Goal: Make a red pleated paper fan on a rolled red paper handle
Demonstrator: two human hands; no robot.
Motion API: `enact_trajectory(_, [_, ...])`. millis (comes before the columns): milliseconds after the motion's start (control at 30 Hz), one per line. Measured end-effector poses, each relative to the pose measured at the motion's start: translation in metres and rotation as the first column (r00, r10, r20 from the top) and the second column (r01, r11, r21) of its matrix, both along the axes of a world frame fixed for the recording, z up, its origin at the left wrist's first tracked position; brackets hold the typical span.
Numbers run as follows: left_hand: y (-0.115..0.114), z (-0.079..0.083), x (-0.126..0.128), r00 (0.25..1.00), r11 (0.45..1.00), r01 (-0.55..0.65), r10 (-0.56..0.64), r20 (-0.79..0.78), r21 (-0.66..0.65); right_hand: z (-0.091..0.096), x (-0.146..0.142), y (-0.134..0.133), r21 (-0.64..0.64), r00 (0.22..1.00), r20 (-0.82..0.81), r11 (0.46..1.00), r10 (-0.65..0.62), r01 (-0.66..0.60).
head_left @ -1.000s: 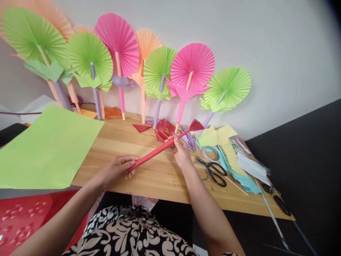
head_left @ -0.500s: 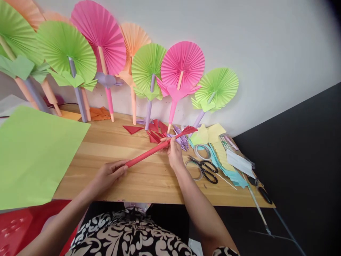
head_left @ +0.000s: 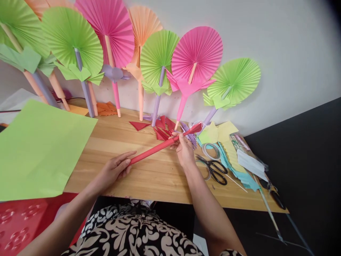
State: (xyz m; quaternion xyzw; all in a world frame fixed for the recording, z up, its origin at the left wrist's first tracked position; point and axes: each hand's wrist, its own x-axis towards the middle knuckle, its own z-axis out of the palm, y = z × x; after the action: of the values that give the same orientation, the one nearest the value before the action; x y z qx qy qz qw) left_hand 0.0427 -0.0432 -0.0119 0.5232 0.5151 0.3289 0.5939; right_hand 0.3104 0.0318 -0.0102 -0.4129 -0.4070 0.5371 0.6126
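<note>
A long red rolled-paper tube [head_left: 154, 148] slants over the table, its right end higher up in the view. My left hand [head_left: 115, 170] holds its lower left end between thumb and fingers, the index finger stretched along the top. Near the joint where a thinner red section emerges, my right hand [head_left: 184, 151] pinches the tube. That thin part ends in a flared, pleated red tip [head_left: 196, 128] beyond my fingers. Behind the right hand lie red folded paper pieces [head_left: 163, 133] and purple pleated paper [head_left: 192, 138], partly covered by it.
Round pleated paper fans [head_left: 197, 53] on paper handles lean along the wall. A green paper sheet [head_left: 42, 149] covers the table's left side. To the right lie black-handled scissors [head_left: 217, 170], tape rolls [head_left: 211, 151], blue and yellow paper [head_left: 241, 176] and a brush [head_left: 269, 209].
The view has shifted, so the table and fans appear farther right. Both hands keep hold of the red tube, and its flared tip looks slightly turned.
</note>
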Motion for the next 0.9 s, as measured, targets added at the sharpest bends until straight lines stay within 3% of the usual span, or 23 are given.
enact_trajectory(200, [0.000,0.004,-0.002,1.000,1.000,0.002,-0.002,0.001,0.014,0.000,0.000,0.003,-0.030,0.995,0.004,0.994,-0.102,0.102])
enact_trajectory(467, [0.000,-0.002,-0.008,0.991,0.989,0.128,-0.130,0.016,0.068,-0.007,-0.001,0.005,-0.087,0.964,0.048,0.960,-0.262,0.266])
enact_trajectory(667, [0.000,0.003,0.003,0.990,0.986,0.112,-0.101,-0.100,0.120,-0.006,-0.004,0.004,-0.075,0.963,0.072,0.961,-0.260,0.266])
enact_trajectory(900, [0.000,-0.005,0.025,0.987,0.982,0.158,-0.156,-0.026,0.101,-0.003,-0.005,0.002,-0.043,0.956,0.093,0.958,-0.277,0.282])
